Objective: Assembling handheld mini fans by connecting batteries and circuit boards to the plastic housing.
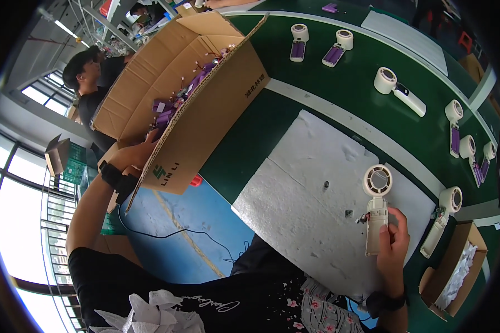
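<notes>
Purple batt. packs (164, 117) were piled in the cardboard box (222, 125) at far L, just beyond the L hand (132, 157), the nearer one; its fingers were part-hidden by the rim, so their spread, or whether anything was gripped, couldn't be told. By the R hand (395, 241), w/ thumb & fingers closed on its R edge, a fan casing (374, 227) was held at the white board's (294, 183) R part, long axis near-far, round head far.
</notes>
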The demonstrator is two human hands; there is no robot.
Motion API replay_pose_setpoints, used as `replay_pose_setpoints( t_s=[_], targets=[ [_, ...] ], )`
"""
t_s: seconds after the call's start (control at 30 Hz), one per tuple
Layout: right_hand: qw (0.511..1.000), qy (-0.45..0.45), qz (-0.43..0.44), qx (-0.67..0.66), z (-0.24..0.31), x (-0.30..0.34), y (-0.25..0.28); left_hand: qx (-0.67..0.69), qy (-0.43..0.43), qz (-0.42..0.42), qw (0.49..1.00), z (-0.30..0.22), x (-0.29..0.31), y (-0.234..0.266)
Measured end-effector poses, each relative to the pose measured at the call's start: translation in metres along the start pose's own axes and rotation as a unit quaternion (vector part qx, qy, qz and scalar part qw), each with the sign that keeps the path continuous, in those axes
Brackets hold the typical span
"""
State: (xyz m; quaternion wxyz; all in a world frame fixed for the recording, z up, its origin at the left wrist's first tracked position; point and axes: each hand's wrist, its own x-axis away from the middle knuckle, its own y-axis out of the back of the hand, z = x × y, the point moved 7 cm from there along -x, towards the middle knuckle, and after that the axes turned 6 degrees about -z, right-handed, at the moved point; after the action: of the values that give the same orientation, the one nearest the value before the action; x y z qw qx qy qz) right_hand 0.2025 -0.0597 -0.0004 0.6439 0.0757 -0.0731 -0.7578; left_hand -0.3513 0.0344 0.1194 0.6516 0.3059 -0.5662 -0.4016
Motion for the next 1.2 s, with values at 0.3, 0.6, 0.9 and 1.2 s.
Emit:
replay_pose_setpoints(
  t_s=[0.3,0.6,0.9,1.2],
  targets=[
    [0.998,-0.021,0.042,0.039,-0.005,0.001,0.000,0.108,0.019,0.007,0.994,0.005,-0.021,-0.004],
    [0.999,-0.007,0.009,0.031,-0.003,0.002,0.002,0.222,0.030,0.017,0.974,0.042,-0.017,-0.026],
    [0.996,-0.036,0.056,0.060,-0.001,0.000,0.002,0.333,0.016,0.071,0.940,0.110,-0.035,-0.064],
    [0.997,0.024,0.022,0.067,0.001,0.000,0.001,0.429,0.053,0.065,0.899,0.118,-0.035,-0.064]
  ],
)
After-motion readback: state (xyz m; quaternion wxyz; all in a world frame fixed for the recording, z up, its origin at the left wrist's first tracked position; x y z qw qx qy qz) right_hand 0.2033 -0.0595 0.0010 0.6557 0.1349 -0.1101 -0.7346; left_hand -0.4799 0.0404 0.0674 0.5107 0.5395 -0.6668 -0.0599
